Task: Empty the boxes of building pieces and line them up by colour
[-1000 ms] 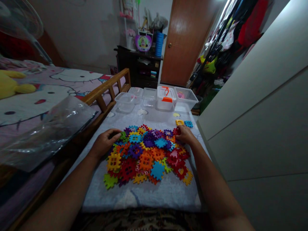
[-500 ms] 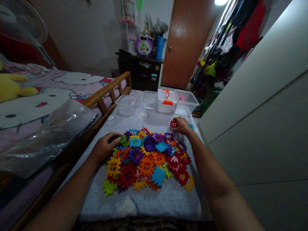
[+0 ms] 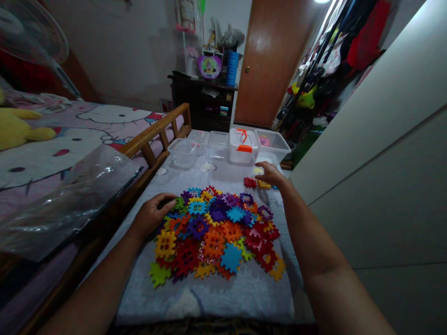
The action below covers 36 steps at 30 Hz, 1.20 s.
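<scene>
A heap of interlocking plastic tiles [image 3: 209, 232] in red, orange, yellow, green, blue and purple lies in front of me, many with windowed centres. My left hand [image 3: 155, 211] rests at the heap's left edge, fingers curved and thumb apart, its fingertips beside a green tile [image 3: 179, 204]. Whether it touches that tile I cannot tell. Beyond the heap on the right, a red tile [image 3: 250, 182] and a yellow tile [image 3: 263, 184] lie on the cloth, with part of a blue one beside them. Over these, my right hand [image 3: 270, 173] is open and holds nothing.
At the table's far end stand clear plastic boxes [image 3: 183, 153], a lidded one with orange latches [image 3: 243, 146], and an open bin [image 3: 272, 142] with something pink inside. A wooden bed rail [image 3: 153, 132] and a clear plastic bag [image 3: 77, 195] border the left; a pale cabinet [image 3: 377, 163], the right.
My right hand has let go of the red tile, which now lies on the cloth beside the yellow one. That hand has lifted slightly away. My left hand has stayed in place.
</scene>
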Each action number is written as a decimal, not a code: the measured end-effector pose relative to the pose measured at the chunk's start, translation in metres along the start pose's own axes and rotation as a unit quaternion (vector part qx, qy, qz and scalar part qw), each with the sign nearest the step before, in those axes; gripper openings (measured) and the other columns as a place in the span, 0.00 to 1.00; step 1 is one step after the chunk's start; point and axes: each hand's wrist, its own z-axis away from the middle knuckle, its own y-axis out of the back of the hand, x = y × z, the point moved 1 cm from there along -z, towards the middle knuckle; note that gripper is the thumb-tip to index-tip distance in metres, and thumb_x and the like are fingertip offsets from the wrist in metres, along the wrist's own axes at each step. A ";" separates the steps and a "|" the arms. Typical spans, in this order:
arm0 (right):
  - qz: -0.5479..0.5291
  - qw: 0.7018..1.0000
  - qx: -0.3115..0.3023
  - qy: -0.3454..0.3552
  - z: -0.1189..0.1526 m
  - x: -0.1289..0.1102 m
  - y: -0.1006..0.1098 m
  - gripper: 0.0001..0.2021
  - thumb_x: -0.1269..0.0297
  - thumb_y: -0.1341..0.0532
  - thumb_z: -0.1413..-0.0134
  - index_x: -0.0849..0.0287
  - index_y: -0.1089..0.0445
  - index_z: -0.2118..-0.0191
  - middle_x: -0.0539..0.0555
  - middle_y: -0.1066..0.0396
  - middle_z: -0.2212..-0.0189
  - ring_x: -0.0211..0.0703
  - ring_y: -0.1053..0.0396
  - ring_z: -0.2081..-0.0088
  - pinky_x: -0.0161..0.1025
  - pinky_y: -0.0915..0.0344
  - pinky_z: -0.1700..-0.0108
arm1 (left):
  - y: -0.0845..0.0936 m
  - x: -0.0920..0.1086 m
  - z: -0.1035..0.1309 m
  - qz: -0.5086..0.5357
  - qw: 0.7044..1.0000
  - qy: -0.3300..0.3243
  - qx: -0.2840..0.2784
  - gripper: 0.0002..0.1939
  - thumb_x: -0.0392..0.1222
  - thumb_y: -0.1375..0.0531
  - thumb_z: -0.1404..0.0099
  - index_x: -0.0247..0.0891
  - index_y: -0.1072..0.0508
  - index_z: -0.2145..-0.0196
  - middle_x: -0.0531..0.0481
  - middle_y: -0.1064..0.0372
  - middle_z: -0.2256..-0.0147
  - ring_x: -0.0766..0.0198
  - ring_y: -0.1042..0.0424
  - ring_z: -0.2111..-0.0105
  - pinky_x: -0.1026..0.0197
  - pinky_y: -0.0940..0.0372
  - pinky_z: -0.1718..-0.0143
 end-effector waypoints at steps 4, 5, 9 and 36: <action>0.042 0.998 -0.052 -0.003 0.001 -0.013 -0.010 0.29 0.60 0.32 0.49 0.51 0.32 0.39 0.59 0.34 0.40 0.61 0.39 0.42 0.51 0.39 0.45 | 0.000 -0.001 0.000 0.003 1.000 0.003 -0.002 0.26 0.65 0.41 0.42 0.41 0.22 0.59 0.44 0.21 0.56 0.48 0.24 0.55 0.50 0.33 0.46; 0.049 0.997 -0.059 -0.004 0.002 -0.017 -0.014 0.29 0.61 0.31 0.51 0.51 0.31 0.41 0.59 0.33 0.41 0.63 0.39 0.42 0.52 0.38 0.45 | 0.000 -0.001 0.000 0.003 1.000 0.003 -0.002 0.26 0.65 0.41 0.41 0.41 0.22 0.59 0.44 0.21 0.56 0.48 0.24 0.55 0.50 0.33 0.46; 0.065 0.995 -0.073 -0.005 0.003 -0.029 -0.025 0.24 0.63 0.31 0.54 0.50 0.26 0.47 0.59 0.30 0.45 0.64 0.37 0.44 0.52 0.37 0.49 | 0.000 -0.001 0.000 0.000 1.000 0.001 0.002 0.26 0.65 0.41 0.42 0.40 0.22 0.59 0.44 0.21 0.56 0.48 0.25 0.54 0.51 0.34 0.46; -0.052 0.991 -0.074 0.100 0.085 -0.068 -0.027 0.24 0.67 0.34 0.47 0.63 0.30 0.44 0.63 0.29 0.47 0.52 0.31 0.46 0.44 0.37 0.43 | 0.001 -0.001 0.000 0.014 1.000 -0.010 -0.009 0.26 0.63 0.40 0.41 0.38 0.22 0.58 0.44 0.22 0.56 0.50 0.24 0.54 0.53 0.32 0.49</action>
